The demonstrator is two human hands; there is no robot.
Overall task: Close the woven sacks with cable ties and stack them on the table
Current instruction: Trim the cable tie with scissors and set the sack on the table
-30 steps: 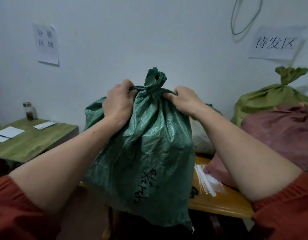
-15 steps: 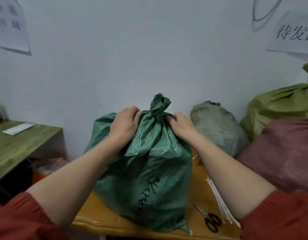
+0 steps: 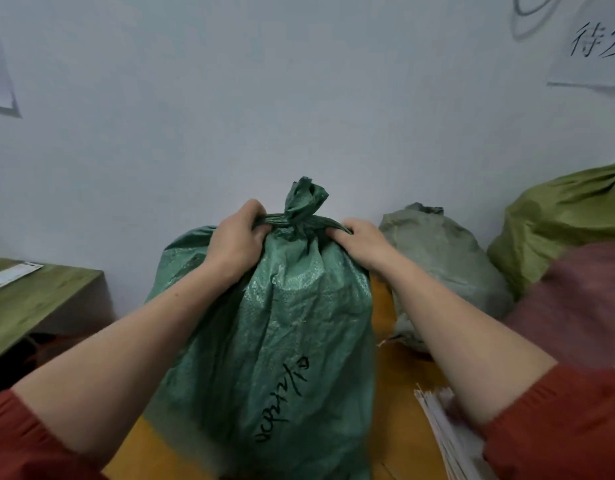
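White cable ties (image 3: 441, 431) lie at the near right of the yellow desk (image 3: 399, 393). The green sack (image 3: 275, 341) stands upright on it, its neck cinched, though the tie itself is hard to make out. The left hand (image 3: 235, 242) and right hand (image 3: 363, 242) each grip bunched fabric beside the neck. Judged step: stacking. Next, settle it against the grey sack (image 3: 448, 258) and let go.

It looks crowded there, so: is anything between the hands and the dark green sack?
Nothing visible. The left hand and right hand both grip the dark green sack directly at its gathered neck.
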